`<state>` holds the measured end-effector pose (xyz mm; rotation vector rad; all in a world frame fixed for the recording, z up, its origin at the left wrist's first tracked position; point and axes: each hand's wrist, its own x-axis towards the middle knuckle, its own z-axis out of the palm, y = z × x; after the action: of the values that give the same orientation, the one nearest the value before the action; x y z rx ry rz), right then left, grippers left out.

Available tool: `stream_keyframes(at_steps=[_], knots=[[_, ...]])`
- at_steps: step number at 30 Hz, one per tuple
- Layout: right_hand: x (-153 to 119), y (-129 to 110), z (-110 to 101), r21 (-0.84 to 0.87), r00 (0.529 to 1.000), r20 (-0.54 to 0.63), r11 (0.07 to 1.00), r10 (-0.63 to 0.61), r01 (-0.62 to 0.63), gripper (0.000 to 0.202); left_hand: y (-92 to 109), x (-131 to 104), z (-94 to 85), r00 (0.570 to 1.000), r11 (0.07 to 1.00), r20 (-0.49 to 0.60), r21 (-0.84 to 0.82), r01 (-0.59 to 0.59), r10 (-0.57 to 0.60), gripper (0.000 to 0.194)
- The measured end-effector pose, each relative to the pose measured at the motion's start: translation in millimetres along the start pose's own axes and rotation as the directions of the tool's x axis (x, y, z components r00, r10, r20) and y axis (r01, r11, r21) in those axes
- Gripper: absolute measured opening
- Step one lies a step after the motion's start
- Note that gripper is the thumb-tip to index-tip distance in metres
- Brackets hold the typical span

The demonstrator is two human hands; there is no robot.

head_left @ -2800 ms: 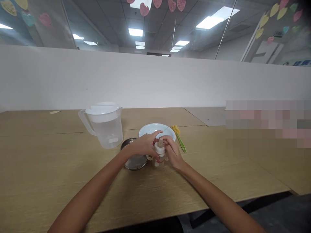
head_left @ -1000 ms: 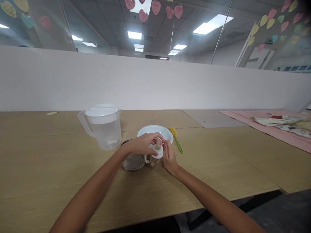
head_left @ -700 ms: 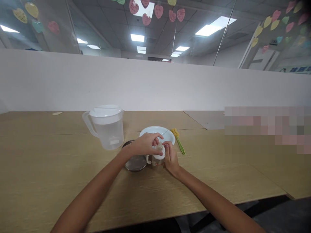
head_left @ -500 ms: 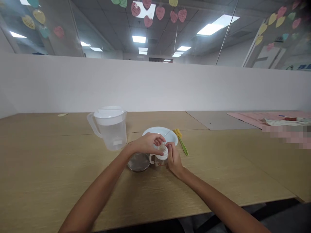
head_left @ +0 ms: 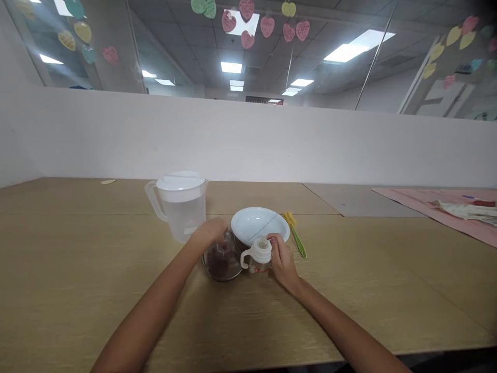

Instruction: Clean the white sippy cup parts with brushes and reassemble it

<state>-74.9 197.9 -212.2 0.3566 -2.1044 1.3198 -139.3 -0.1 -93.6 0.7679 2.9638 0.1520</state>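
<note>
A small baby bottle [head_left: 259, 261] with a white collar and white side handles stands upright near the middle of the table. My right hand [head_left: 282, 259] grips it at its right side, fingers curled by the collar. My left hand [head_left: 212, 232] is over a round metal dish [head_left: 222, 270], left of the bottle. Its fingers are closed on a small clear piece [head_left: 227, 238], whose exact kind is blurred and partly hidden. Behind the bottle sits a white bowl [head_left: 259, 220]. A brush with a green handle [head_left: 299, 243] and yellow head lies right of the bowl.
A clear pitcher with a white lid [head_left: 180, 204] stands at the back left, close to my left hand. A pink cloth [head_left: 419, 199] with several items on it lies far right. A white wall [head_left: 233, 140] borders the table [head_left: 97, 259] behind.
My left hand has moved from the bottle's top, left and down to the metal dish, carrying the clear piece. My right hand stays at the bottle. The view has shifted slightly.
</note>
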Motion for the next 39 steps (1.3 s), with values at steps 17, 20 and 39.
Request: stream_keyframes(at_steps=[17, 20, 39], knots=[[-2.0, -8.0, -0.6, -0.021, 0.997, -0.071, 1.0, -0.019, 0.018, 0.032, 73.3, -52.5, -36.4, 0.92, 0.921, -0.146, -0.09, -0.379, 0.364, 0.038], [-1.8, -11.8, -3.7, 0.025, 0.979, -0.177, 0.994, -0.098, 0.104, 0.034, 73.6, -46.2, -31.0, 0.915, 0.911, -0.143, -0.123, -0.394, 0.376, 0.034], [-7.6, -10.8, -3.5, -0.151, 0.932, -0.022, 0.923, -0.361, 0.354, 0.049, 72.3, -36.8, -27.3, 0.955, 0.934, -0.076, -0.203, -0.295, 0.286, 0.039]])
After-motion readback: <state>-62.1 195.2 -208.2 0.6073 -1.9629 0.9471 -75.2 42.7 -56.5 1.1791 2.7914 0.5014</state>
